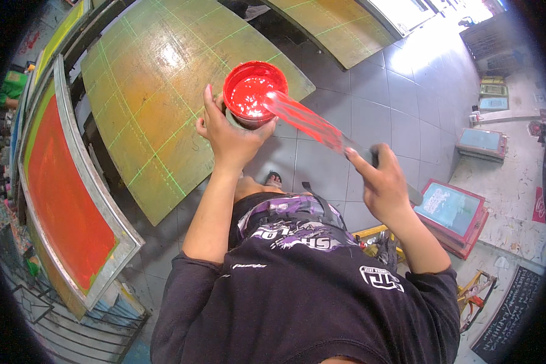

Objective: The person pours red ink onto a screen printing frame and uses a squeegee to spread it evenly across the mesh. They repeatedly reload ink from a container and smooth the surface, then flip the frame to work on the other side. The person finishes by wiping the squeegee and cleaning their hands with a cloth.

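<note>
My left hand point(233, 134) is wrapped round a tub of red paint point(255, 91), its open top facing up and its rim coated red. The tub is held in the air over the edge of a greenish-yellow board. In my right hand point(383, 183) is a spatula point(312, 126) with a long flat blade and a dark handle. Red paint smears the blade. Its tip reaches the right side of the tub's opening, at the wet paint. Part of the handle is hidden by my fingers.
A large board point(164, 91) with green grid lines lies at the left. Beside it leans a screen frame point(70, 194) with a red panel. More framed screens point(449, 209) are stacked at the right. Grey floor tiles point(370, 121) lie below my hands.
</note>
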`<state>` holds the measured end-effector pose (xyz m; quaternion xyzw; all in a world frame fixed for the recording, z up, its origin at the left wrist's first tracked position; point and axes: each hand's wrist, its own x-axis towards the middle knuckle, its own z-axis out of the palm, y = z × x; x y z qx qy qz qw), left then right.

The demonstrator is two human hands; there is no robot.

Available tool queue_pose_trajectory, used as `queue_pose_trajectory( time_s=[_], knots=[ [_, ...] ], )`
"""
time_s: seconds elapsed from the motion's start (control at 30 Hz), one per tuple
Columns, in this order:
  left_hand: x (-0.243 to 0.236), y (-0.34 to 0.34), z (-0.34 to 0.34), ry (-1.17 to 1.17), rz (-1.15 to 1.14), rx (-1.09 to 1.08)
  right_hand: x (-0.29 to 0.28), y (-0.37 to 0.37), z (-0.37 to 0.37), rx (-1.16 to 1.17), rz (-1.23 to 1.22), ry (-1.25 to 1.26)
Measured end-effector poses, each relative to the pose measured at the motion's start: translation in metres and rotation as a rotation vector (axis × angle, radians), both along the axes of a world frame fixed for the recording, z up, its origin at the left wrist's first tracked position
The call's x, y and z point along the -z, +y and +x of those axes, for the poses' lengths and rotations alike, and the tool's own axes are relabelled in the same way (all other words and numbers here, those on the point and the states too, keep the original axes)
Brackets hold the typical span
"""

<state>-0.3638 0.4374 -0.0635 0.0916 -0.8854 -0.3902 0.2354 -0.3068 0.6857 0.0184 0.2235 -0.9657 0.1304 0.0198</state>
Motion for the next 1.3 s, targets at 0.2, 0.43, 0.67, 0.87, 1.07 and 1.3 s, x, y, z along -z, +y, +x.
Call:
queue_pose_trajectory(
  time_s=[0.2,0.43,0.67,0.87,1.07,1.3],
  knots=[
    [-0.002,0.000,0.001,-0.015,0.013,-0.003,-0.017,0.039,0.007,-0.030,-0.030,-0.052],
    [-0.001,0.001,0.000,0.013,-0.015,-0.010,-0.010,-0.017,-0.035,0.102,-0.760,-0.569],
    [-0.003,0.001,0.001,-0.016,-0.002,-0.012,0.020,-0.085,-0.064,0.155,-0.880,-0.684],
    [-0.001,0.002,-0.001,0.005,-0.002,-0.011,0.019,-0.053,-0.048,0.258,-0.743,-0.753],
    [-0.001,0.001,-0.001,0.005,0.012,-0.012,0.011,-0.020,-0.029,0.299,-0.591,-0.741],
    [-0.001,0.001,-0.002,0.008,0.005,-0.029,-0.010,0.025,-0.007,0.440,-0.416,-0.797]
  ],
)
